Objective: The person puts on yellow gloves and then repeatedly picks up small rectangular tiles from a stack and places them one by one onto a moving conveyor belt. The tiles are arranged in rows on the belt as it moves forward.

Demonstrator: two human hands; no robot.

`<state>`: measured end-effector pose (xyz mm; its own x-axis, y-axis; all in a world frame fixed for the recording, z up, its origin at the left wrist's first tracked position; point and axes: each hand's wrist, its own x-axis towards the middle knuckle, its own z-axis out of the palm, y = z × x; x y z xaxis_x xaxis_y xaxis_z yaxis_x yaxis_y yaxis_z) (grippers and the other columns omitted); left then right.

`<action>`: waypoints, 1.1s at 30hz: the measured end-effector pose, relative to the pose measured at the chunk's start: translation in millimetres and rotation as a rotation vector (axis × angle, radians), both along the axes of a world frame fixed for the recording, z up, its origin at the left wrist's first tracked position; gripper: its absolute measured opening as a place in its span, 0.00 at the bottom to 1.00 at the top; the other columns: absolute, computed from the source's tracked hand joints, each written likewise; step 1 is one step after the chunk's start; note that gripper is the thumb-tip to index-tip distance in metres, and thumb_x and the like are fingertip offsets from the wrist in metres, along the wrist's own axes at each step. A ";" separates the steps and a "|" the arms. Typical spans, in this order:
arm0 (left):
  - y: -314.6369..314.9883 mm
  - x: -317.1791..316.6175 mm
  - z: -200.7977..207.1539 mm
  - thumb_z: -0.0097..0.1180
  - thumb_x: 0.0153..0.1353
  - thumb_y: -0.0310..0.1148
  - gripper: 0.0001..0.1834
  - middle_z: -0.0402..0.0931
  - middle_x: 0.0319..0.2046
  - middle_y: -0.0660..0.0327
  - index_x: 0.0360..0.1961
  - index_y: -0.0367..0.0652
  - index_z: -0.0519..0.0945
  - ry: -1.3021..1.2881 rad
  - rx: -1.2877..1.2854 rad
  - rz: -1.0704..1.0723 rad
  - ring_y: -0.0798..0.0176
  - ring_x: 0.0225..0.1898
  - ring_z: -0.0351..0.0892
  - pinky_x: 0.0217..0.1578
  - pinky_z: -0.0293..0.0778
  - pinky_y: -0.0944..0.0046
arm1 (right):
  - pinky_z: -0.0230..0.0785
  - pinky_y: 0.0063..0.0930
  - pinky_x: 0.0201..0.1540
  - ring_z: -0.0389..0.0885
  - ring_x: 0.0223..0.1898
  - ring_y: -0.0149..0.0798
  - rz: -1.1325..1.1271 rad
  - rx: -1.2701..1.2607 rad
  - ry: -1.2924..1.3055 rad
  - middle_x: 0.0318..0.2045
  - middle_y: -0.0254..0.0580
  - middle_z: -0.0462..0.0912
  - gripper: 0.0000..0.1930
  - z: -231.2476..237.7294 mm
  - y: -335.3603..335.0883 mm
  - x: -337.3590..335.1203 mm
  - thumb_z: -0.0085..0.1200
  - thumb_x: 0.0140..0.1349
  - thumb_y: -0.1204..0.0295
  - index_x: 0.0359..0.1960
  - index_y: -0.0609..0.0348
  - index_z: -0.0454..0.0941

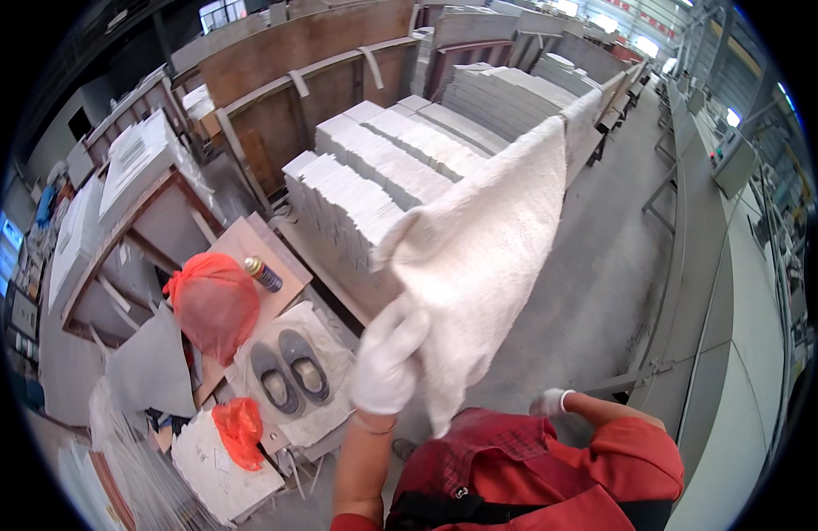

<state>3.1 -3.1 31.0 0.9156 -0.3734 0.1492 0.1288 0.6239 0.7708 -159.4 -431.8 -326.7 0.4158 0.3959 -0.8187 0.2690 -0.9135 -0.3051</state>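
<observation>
My left hand (390,358), in a white glove, is closed on the lower left corner of a white cloth (493,257). The cloth has a soft, slightly fuzzy surface and hangs stretched away from me, its far end by the top of a long board. A loose corner of it droops toward my red clothing. Low by my right side is my right hand (551,403), also gloved in white, apart from the cloth. Its fingers are too hidden and blurred to make out.
Stacks of white slabs (374,190) stand behind the cloth. To the left are a pair of grey shoes (289,372), a red bag (212,305), a spray can (264,273) and an orange plastic bag (239,432). A long grey machine bed (706,292) runs along the right.
</observation>
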 end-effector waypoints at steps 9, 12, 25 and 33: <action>10.3 13.4 2.4 0.61 0.67 0.49 0.43 0.72 0.67 0.40 0.71 0.24 0.65 -0.600 0.094 0.470 0.42 0.67 0.74 0.69 0.67 0.43 | 0.77 0.44 0.60 0.84 0.57 0.57 -0.985 0.225 -0.918 0.56 0.56 0.84 0.31 150.3 -33.5 143.9 0.66 0.63 0.52 0.64 0.56 0.80; 10.3 12.4 16.4 0.57 0.67 0.45 0.43 0.69 0.69 0.38 0.74 0.24 0.61 -0.751 -0.015 0.432 0.39 0.70 0.71 0.71 0.64 0.40 | 0.76 0.40 0.61 0.83 0.57 0.52 -1.080 0.459 -1.259 0.59 0.53 0.81 0.39 220.7 -28.2 201.5 0.72 0.59 0.56 0.70 0.55 0.72; -44.5 -16.2 26.5 0.67 0.55 0.42 0.48 0.75 0.64 0.39 0.71 0.23 0.64 -0.350 0.055 0.612 0.40 0.63 0.78 0.67 0.71 0.44 | 0.78 0.34 0.55 0.84 0.51 0.42 -0.918 0.792 -1.943 0.55 0.48 0.79 0.35 319.6 -19.6 339.2 0.69 0.65 0.66 0.72 0.57 0.70; -65.4 -15.4 -4.8 0.67 0.55 0.32 0.49 0.71 0.68 0.44 0.76 0.30 0.58 -0.013 -0.187 0.247 0.43 0.67 0.74 0.69 0.69 0.44 | 0.78 0.31 0.42 0.88 0.38 0.35 -1.186 1.001 -1.195 0.34 0.44 0.89 0.12 307.4 -9.2 293.4 0.65 0.68 0.68 0.43 0.66 0.84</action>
<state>-12.3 -68.5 26.3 0.9727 -0.1049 0.2069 -0.0534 0.7665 0.6401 134.0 -441.0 -19.3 0.8557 -0.3878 0.3426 0.1781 -0.4010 -0.8986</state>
